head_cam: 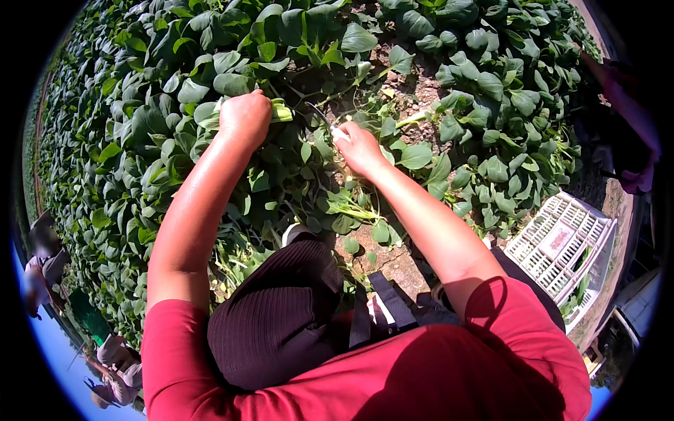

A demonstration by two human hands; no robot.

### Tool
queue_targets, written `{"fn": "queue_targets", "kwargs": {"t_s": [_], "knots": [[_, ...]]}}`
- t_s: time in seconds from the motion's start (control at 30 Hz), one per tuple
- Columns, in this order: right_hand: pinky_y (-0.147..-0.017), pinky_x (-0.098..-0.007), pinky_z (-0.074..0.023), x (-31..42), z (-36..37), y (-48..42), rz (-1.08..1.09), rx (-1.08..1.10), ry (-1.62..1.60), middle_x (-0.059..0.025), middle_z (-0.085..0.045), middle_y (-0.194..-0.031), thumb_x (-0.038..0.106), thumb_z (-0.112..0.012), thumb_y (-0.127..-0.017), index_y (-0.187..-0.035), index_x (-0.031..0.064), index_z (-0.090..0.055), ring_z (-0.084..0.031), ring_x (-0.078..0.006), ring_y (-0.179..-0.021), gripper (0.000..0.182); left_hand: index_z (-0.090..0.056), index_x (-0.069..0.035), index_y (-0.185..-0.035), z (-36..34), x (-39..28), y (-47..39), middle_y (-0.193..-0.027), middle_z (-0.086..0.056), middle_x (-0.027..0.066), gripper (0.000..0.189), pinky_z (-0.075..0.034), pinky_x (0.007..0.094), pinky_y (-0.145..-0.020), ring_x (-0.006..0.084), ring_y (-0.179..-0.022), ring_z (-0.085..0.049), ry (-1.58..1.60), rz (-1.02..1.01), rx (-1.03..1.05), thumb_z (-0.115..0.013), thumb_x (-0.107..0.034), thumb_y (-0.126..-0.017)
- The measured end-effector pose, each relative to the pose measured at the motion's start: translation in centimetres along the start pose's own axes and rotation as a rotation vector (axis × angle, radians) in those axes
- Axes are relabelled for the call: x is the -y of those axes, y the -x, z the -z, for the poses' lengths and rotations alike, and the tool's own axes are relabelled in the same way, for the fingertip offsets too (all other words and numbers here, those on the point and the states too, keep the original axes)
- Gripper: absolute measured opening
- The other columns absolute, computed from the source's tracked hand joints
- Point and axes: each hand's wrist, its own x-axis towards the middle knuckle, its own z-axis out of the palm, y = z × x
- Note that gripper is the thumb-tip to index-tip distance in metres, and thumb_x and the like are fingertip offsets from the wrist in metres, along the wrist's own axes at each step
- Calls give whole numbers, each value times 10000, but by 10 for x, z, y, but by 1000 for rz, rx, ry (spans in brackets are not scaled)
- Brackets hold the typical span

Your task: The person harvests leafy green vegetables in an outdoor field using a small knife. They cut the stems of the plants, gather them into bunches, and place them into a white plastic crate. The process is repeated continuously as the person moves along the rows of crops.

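My left hand (245,117) is closed around a bunch of leafy greens (283,110), its pale cut-looking stalk ends pointing right and its leaves to the left. Just right of it, my right hand (358,147) grips the white handle of a small knife with a thin, dark, curved blade (317,112). The blade points up and left towards the stalk ends, apart from them. Below the hands, loose leaves and a light green plant (350,206) lie on the soil. A pale stalk (413,120) lies right of my right hand.
Dense leafy green plants (121,131) grow on the left, above and at the right. A white slatted plastic crate (561,242) with greens inside stands at the lower right. Other people (118,368) are at the lower left; another person (632,131) is at the far right.
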Motion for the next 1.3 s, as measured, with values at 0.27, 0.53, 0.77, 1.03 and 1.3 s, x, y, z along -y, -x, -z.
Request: {"fn": "queue_targets", "kwargs": {"t_s": [0.27, 0.53, 0.77, 1.03, 1.3], "knots": [[-795, -489, -508, 21, -15, -46, 176, 46, 217, -217, -667, -973, 236, -626, -894, -1058, 42, -584, -640, -415, -908, 258, -655, -86, -921, -23, 7, 37, -983, -664, 39, 140, -553, 405, -674, 266, -812, -679, 214, -18, -306, -591, -96, -797], [-804, -499, -506, 23, -14, -62, 124, 136, 400, -212, -667, -974, 271, -566, -938, -1058, 42, -591, -639, -418, -915, 260, -680, -104, -1003, -33, 7, 49, -1102, -665, -14, 307, -555, 370, -768, 241, -903, -671, 351, 38, -348, -682, -81, -697], [-855, -477, -507, 30, -26, -69, -6, 210, 459, -214, -669, -1028, 259, -550, -940, -1101, 37, -616, -640, -406, -979, 282, -680, -102, -1002, -33, 5, 53, -1120, -664, -16, 303, -554, 368, -770, 237, -910, -671, 387, 60, -359, -697, -104, -700], [-774, -412, -551, 45, -15, -68, -34, 338, 419, -199, -701, -1006, 223, -578, -910, -1066, 15, -660, -692, -325, -894, 272, -679, -110, -1071, -19, 17, 79, -1196, -657, -33, 345, -544, 356, -813, 252, -983, -667, 734, 73, -500, -725, -101, -730], [-508, -197, -428, 81, 37, 19, -27, 242, -1225, -2, -577, -934, 155, -794, -822, -1155, 84, -555, -504, -68, -624, 416, -648, -22, -1167, 39, -4, 133, -1157, -663, 64, 415, -489, 301, -919, 158, -1026, -635, 1588, -28, -484, -710, 37, -761]]}}
